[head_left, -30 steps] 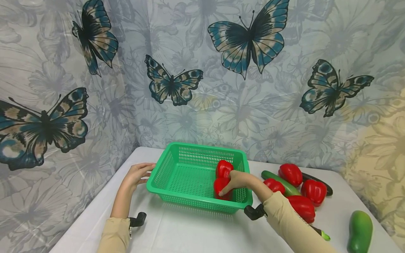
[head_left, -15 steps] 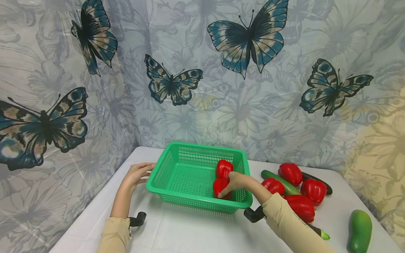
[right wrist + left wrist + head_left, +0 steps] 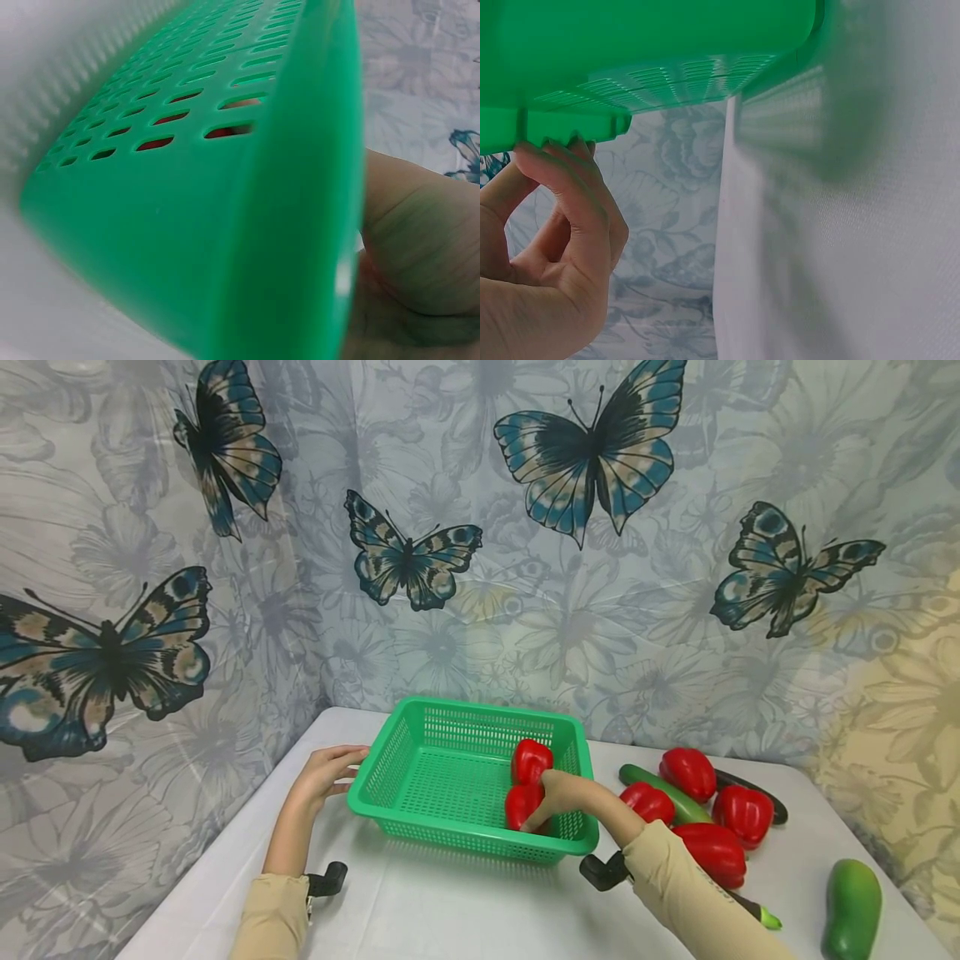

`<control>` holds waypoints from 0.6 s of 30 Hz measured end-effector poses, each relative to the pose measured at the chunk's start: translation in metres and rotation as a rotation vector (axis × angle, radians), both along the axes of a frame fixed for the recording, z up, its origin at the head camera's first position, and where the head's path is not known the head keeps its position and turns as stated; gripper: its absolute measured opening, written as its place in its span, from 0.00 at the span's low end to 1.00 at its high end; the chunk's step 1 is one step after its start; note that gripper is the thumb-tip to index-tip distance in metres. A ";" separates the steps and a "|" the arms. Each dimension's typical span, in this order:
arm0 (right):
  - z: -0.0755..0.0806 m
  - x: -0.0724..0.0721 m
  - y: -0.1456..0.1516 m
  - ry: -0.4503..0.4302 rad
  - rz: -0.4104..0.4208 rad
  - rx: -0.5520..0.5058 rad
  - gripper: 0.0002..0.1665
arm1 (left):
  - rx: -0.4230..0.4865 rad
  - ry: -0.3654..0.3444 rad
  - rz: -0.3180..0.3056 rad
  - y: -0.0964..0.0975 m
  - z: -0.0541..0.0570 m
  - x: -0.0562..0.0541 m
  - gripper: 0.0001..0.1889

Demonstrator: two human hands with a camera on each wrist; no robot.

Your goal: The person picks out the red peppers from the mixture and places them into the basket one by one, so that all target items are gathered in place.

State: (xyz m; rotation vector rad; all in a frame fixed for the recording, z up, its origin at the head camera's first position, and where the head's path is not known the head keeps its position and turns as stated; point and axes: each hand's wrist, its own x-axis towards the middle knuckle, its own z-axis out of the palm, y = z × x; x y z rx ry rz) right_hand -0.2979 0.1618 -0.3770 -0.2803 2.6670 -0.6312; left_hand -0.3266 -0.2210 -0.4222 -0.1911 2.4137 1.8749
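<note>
A green plastic basket (image 3: 468, 839) with slotted walls stands on the white table. Inside, at its right end, two red bell peppers lie one behind the other: the back bell pepper (image 3: 531, 760) and the front bell pepper (image 3: 521, 804). My right hand (image 3: 562, 795) reaches over the right wall and grips the front one, its thumb on the near side; the other fingers are hidden. In the right wrist view the basket wall (image 3: 187, 217) covers most of that hand. My left hand (image 3: 332, 772) holds the left rim, its bent fingers (image 3: 585, 202) against the edge in the left wrist view.
Right of the basket lie several more red bell peppers (image 3: 688, 774), a long green cucumber (image 3: 671, 793), a dark slender vegetable (image 3: 765, 797) and a green-stemmed eggplant (image 3: 753, 908), partly behind the right sleeve. A thick green gourd (image 3: 853, 910) lies near the right edge. Butterfly-patterned cloth hangs behind.
The right thumb has shifted slightly down along the front bell pepper. Left hand and basket stay where they were.
</note>
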 end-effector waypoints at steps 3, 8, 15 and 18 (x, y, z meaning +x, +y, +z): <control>0.000 0.000 0.000 0.001 -0.001 0.008 0.29 | 0.003 0.003 -0.001 0.000 0.000 0.000 0.29; 0.000 0.000 0.000 0.003 0.000 0.025 0.27 | 0.014 -0.001 -0.003 -0.001 -0.002 -0.002 0.28; 0.003 0.002 0.000 -0.001 0.003 0.022 0.28 | 0.022 -0.001 -0.001 -0.002 -0.002 -0.003 0.28; 0.005 0.004 0.000 -0.005 0.001 0.003 0.27 | 0.013 0.000 -0.001 -0.001 -0.002 -0.002 0.28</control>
